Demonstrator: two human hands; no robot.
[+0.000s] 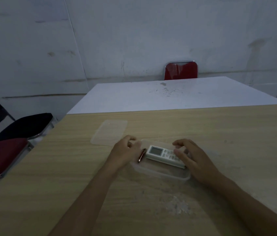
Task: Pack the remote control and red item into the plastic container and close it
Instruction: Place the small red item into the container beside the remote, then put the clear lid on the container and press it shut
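A clear plastic container (161, 172) stands open on the wooden table. Inside it lies a white remote control (161, 155) with a small screen. A thin red item (142, 155) lies beside the remote's left end, also inside. The clear lid (109, 132) rests flat on the table to the upper left, apart from the container. My left hand (125, 150) curls at the container's left end, fingers bent, next to the red item. My right hand (190, 157) hovers over the remote's right end with fingers curved, hiding that part. Neither hand visibly grips anything.
The wooden table (219, 133) butts against a white table (168, 94) behind it. A red chair (181, 70) stands at the far side. At the left are a black chair (23, 126) and a red chair seat (1, 157). White crumbs (178, 205) lie near me.
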